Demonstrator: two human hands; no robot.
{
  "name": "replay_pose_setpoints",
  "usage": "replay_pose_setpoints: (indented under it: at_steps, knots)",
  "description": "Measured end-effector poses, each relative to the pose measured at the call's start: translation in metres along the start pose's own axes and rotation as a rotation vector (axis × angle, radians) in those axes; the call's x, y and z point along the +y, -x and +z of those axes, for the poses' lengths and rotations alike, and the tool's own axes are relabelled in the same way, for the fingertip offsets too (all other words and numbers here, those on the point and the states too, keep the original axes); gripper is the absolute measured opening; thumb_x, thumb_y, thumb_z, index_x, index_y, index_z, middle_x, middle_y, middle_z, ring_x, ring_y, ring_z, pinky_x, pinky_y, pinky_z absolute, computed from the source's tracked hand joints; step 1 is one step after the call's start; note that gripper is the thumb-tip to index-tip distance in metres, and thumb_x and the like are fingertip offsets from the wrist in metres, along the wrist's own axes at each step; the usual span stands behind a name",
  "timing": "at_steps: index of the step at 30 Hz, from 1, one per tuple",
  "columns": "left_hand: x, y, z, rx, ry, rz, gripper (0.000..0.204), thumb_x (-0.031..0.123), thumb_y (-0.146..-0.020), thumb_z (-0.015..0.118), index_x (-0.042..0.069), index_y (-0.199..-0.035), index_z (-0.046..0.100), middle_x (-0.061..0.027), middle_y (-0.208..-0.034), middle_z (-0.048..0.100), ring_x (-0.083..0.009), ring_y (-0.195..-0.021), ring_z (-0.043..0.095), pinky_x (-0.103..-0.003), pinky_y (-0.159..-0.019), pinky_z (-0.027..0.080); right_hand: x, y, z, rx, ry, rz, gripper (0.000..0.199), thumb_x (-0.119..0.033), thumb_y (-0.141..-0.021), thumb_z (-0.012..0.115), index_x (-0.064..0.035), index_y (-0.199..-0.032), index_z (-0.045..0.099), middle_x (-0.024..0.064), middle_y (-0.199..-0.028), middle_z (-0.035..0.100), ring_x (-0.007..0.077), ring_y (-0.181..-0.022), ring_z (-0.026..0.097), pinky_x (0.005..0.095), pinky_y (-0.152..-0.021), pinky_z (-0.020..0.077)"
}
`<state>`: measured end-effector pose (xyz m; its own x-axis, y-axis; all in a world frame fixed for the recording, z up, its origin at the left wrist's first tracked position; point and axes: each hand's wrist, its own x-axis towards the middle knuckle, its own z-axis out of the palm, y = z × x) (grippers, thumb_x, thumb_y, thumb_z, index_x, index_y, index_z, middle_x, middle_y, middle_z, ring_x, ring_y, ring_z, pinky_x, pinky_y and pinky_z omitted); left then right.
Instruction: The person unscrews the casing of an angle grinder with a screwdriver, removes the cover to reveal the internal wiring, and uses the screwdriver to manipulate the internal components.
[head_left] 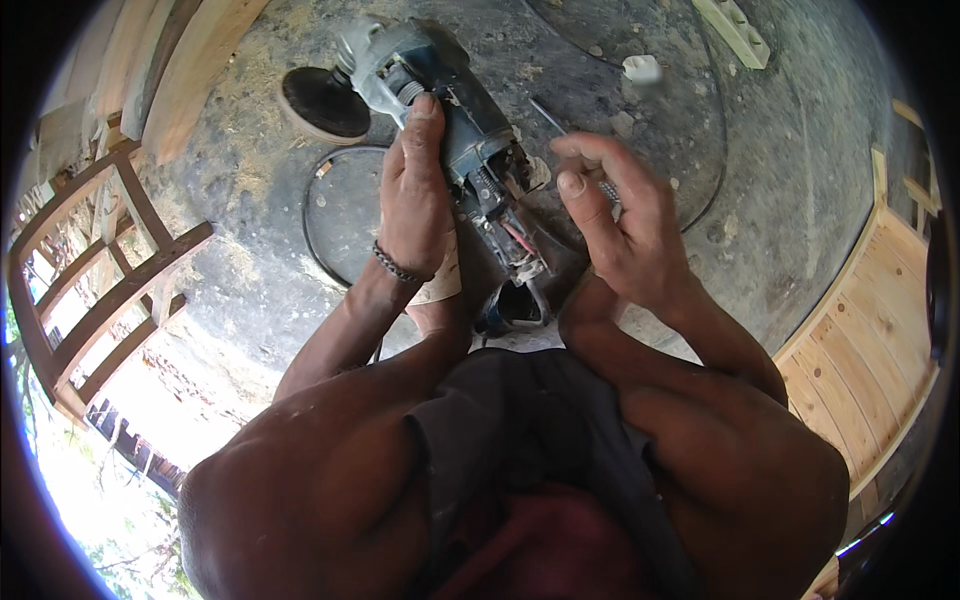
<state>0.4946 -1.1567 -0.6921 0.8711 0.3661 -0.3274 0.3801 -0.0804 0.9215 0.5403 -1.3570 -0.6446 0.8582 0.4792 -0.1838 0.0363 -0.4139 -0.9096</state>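
Observation:
An angle grinder (478,125) with a round black disc pad (326,104) lies slanted before me. Its rear casing is off, so wires and inner parts (510,230) show. My left hand (415,195) is closed round the left side of its body, the thumb up by the gear head. Close to the exposed end is my right hand (625,215), its thumb and index finger curled with tips apart. A thin metal shaft (547,115), like a screwdriver's, runs behind the index finger, and a greyish part shows inside the grip. The other fingers are hidden.
A dark cord (310,215) loops over the stained concrete floor (750,230). Beyond lie a white lump (641,69) and a pale power strip (735,32). A wooden chair frame (130,250) and planks (190,80) stand left; a slatted wooden panel (860,330) stands right.

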Motion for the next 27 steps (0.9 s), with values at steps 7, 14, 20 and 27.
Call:
replay_pose_setpoints:
  at_steps: [7,14,20,27]
  knots:
    - [-0.012,0.004,0.008,-0.026,-0.372,0.223,0.051,0.046,-0.107,0.034,0.002,-0.122,0.055,-0.0088,-0.091,0.067,-0.0132,-0.073,0.065,-0.028,-0.064,0.053,0.017,-0.028,0.001,0.041,0.283,-0.399,0.015,-0.004,-0.084,0.072,0.0004,-0.099,0.07,0.0115,-0.086,0.068,0.0227,-0.07,0.067,0.0323,-0.061,0.0527]
    - [0.01,0.001,0.005,-0.141,0.064,-0.454,0.054,0.048,-0.106,0.038,0.001,-0.118,0.061,-0.0104,-0.095,0.067,-0.0139,-0.076,0.064,-0.029,-0.069,0.052,0.011,-0.035,0.001,-0.087,0.346,-0.297,0.012,-0.007,-0.082,0.071,-0.0021,-0.094,0.072,0.0132,-0.081,0.068,0.0311,-0.067,0.067,0.0357,-0.06,0.0527]
    - [-0.011,0.002,0.02,0.008,0.361,-0.403,0.059,0.052,-0.104,0.042,-0.002,-0.112,0.065,-0.005,-0.096,0.067,-0.0107,-0.082,0.062,-0.025,-0.075,0.049,0.002,-0.041,0.005,-0.131,0.531,-0.132,0.014,-0.015,-0.085,0.07,-0.0028,-0.089,0.073,0.0153,-0.079,0.068,0.0326,-0.068,0.068,0.0395,-0.061,0.0525]
    - [-0.02,0.004,0.021,-0.02,0.172,-0.366,0.058,0.052,-0.105,0.041,-0.001,-0.111,0.065,-0.0043,-0.098,0.066,-0.0091,-0.085,0.058,-0.025,-0.078,0.047,0.01,-0.045,0.009,-0.184,0.494,-0.046,0.013,-0.015,-0.083,0.071,-0.0021,-0.087,0.073,0.0134,-0.076,0.067,0.0322,-0.066,0.067,0.0408,-0.061,0.0524]
